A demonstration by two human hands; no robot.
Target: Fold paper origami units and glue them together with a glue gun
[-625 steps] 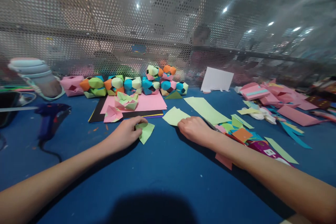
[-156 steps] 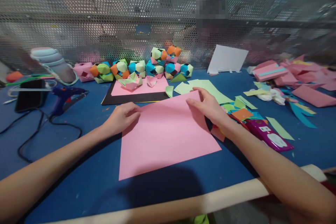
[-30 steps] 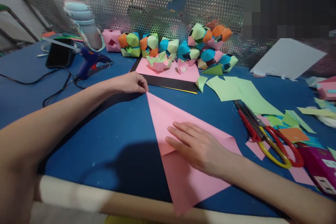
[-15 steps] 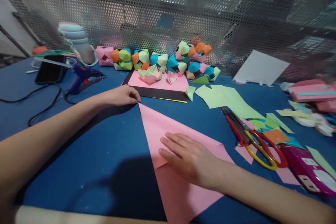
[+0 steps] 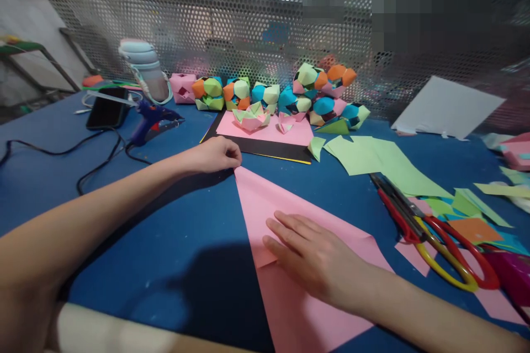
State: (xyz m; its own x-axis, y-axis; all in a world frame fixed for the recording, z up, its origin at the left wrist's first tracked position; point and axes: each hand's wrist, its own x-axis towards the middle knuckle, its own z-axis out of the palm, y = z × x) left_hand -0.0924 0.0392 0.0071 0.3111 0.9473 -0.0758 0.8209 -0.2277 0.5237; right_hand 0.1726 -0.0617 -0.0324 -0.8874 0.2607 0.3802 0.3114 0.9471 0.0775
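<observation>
A pink paper sheet (image 5: 265,201) lies folded into a long triangle on the blue table (image 5: 178,253), its point aimed away from me. My left hand (image 5: 215,155) pinches that far point with closed fingers. My right hand (image 5: 314,256) lies flat and open on the folded flap in the middle of the sheet, fingers stretched toward the left edge. The lower part of the sheet runs under my right wrist toward the table's near edge.
Scissors with red and yellow handles (image 5: 430,231) lie right of the sheet among paper scraps. Light green sheets (image 5: 372,157), a black-and-pink pad (image 5: 265,138) with folded flowers, colourful origami balls (image 5: 298,94), a blue glue gun (image 5: 151,118) with cable, a phone (image 5: 106,115) and a bottle (image 5: 144,69) stand before a perforated metal screen.
Since five seconds ago the flat pink sheet has been folded into a triangle. In the last second both hands stay in place on it; only the view shifts slightly.
</observation>
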